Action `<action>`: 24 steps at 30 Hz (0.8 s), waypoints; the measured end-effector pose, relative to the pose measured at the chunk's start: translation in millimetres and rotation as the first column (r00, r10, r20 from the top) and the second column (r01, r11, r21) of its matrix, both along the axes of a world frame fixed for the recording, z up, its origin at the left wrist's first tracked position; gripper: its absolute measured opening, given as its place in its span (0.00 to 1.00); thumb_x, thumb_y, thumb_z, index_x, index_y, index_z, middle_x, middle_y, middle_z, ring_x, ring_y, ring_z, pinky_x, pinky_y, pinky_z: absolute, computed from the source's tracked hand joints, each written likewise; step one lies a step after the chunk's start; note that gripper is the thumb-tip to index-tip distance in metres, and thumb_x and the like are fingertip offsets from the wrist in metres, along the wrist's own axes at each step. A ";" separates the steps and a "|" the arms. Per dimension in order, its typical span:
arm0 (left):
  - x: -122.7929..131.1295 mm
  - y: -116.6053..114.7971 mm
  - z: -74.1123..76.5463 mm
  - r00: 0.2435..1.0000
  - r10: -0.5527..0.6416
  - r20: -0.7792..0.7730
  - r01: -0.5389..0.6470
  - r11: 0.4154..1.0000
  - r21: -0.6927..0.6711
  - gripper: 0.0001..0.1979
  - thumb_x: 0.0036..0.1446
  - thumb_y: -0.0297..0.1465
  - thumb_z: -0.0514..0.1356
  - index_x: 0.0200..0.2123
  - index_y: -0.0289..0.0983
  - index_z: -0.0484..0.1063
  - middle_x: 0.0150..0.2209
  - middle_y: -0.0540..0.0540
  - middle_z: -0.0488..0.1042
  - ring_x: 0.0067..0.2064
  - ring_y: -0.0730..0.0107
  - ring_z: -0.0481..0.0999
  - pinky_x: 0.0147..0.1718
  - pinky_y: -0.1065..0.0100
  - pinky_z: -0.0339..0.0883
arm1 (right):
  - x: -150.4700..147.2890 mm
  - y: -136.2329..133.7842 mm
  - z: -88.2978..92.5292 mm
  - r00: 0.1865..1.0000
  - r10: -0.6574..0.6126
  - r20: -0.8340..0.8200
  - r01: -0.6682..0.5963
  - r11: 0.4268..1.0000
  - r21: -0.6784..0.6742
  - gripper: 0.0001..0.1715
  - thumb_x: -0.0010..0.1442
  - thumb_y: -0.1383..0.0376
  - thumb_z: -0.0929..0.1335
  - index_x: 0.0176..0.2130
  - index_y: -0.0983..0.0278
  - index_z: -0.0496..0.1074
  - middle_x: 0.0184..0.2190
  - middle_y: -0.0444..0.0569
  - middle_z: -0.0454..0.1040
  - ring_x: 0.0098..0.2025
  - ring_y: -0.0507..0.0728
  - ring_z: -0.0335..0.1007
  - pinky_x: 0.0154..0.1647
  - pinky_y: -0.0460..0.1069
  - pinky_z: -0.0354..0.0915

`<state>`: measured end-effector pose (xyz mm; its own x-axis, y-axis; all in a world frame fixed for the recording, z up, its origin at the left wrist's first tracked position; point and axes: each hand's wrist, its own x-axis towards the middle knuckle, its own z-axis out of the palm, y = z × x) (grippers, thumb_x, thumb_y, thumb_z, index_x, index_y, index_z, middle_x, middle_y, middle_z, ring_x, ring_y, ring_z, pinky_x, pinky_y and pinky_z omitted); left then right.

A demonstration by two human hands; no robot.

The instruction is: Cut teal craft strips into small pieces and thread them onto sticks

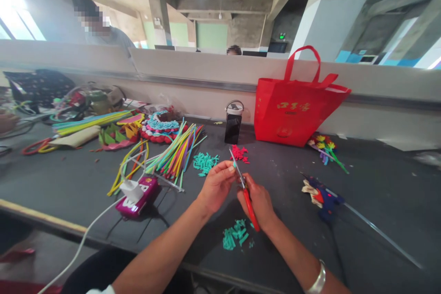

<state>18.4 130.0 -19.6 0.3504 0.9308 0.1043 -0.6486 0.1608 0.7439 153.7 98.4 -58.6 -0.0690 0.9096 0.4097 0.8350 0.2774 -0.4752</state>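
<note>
My right hand (259, 202) grips a pair of scissors (248, 202) with red handles, its blades pointing up and away. Between the fingertips of my left hand (217, 184) is a small teal piece (234, 164), close against the blades. Whether the blades are cutting into it I cannot tell. Below my hands lies a loose pile of teal pieces (234, 235). Beyond my left hand sits another heap of teal pieces (206, 163), and past the scissor tips there is a small heap of red pieces (240, 153).
A purple power strip (138, 196) with a white plug and cable sits left. Behind it are colourful craft stems (181, 149). A dark bottle (233, 126) and red bag (299, 110) stand at the back. A blue glue gun (327, 200) lies right. Two people are beyond the partition.
</note>
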 end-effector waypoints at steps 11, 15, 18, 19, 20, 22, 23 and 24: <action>12.8 -6.2 2.1 0.996 0.082 -0.021 -0.082 0.996 0.021 0.06 0.48 0.30 0.65 0.26 0.35 0.71 0.20 0.54 0.61 0.23 0.78 0.59 0.27 0.72 0.54 | -2.9 1.4 0.3 0.940 0.140 -0.312 -0.166 0.985 -0.055 0.08 0.54 0.68 0.59 0.33 0.61 0.65 0.24 0.45 0.72 0.26 0.55 0.68 0.27 0.46 0.60; 17.9 -6.5 3.0 0.989 0.128 -0.071 -0.126 0.992 0.030 0.08 0.47 0.32 0.65 0.26 0.35 0.70 0.21 0.53 0.62 0.24 0.77 0.59 0.27 0.72 0.54 | -2.0 1.8 -1.5 0.872 0.138 -0.470 -0.198 0.977 -0.080 0.07 0.52 0.68 0.59 0.30 0.61 0.65 0.19 0.41 0.67 0.20 0.52 0.61 0.20 0.44 0.55; 21.9 -5.7 4.3 0.985 0.145 -0.096 -0.142 0.989 0.035 0.08 0.46 0.33 0.65 0.25 0.35 0.69 0.21 0.53 0.61 0.24 0.77 0.59 0.26 0.71 0.53 | -2.1 2.9 -6.0 0.824 0.080 -0.562 -0.180 0.976 -0.125 0.07 0.52 0.66 0.59 0.30 0.61 0.65 0.15 0.39 0.63 0.18 0.51 0.58 0.17 0.43 0.53; 23.3 -5.6 5.2 0.984 0.147 -0.103 -0.144 0.989 0.039 0.09 0.45 0.33 0.65 0.25 0.35 0.69 0.20 0.53 0.61 0.24 0.77 0.58 0.26 0.71 0.53 | -1.9 3.5 -7.3 0.814 0.063 -0.577 -0.171 0.976 -0.135 0.07 0.52 0.66 0.60 0.30 0.61 0.65 0.15 0.39 0.63 0.17 0.51 0.58 0.17 0.43 0.53; 24.6 -5.6 6.2 0.983 0.149 -0.111 -0.145 0.988 0.044 0.09 0.45 0.33 0.65 0.25 0.35 0.69 0.20 0.54 0.61 0.23 0.77 0.58 0.26 0.71 0.52 | -1.5 4.2 -8.3 0.807 0.052 -0.589 -0.168 0.975 -0.145 0.07 0.52 0.65 0.60 0.31 0.62 0.65 0.15 0.39 0.62 0.17 0.51 0.58 0.17 0.43 0.54; 27.3 -5.3 8.3 0.979 0.159 -0.130 -0.152 0.986 0.062 0.08 0.45 0.32 0.65 0.25 0.35 0.69 0.20 0.54 0.61 0.23 0.78 0.57 0.25 0.72 0.51 | -0.5 5.4 -9.2 0.792 0.054 -0.608 -0.186 0.970 -0.156 0.06 0.52 0.64 0.60 0.30 0.62 0.65 0.15 0.39 0.62 0.17 0.50 0.57 0.17 0.44 0.55; 28.7 -5.0 9.1 0.976 0.163 -0.143 -0.154 0.986 0.068 0.08 0.45 0.32 0.65 0.25 0.35 0.69 0.20 0.54 0.61 0.23 0.78 0.57 0.25 0.72 0.51 | -0.1 5.8 -9.1 0.780 0.061 -0.622 -0.202 0.966 -0.159 0.06 0.52 0.64 0.60 0.30 0.62 0.64 0.15 0.39 0.62 0.17 0.50 0.57 0.17 0.44 0.55; 30.2 -4.5 9.6 0.974 0.165 -0.156 -0.156 0.985 0.070 0.08 0.45 0.32 0.64 0.24 0.35 0.69 0.20 0.54 0.61 0.23 0.78 0.57 0.25 0.72 0.50 | 0.1 6.0 -8.6 0.764 0.067 -0.641 -0.220 0.962 -0.162 0.06 0.52 0.63 0.60 0.30 0.62 0.64 0.15 0.38 0.61 0.17 0.50 0.56 0.17 0.44 0.55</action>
<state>48.6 125.5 -10.0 0.2137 0.9703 0.1134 -0.5337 0.0187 0.8455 153.7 104.4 -67.2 -0.0041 0.9789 0.2043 0.2893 0.1967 -0.9368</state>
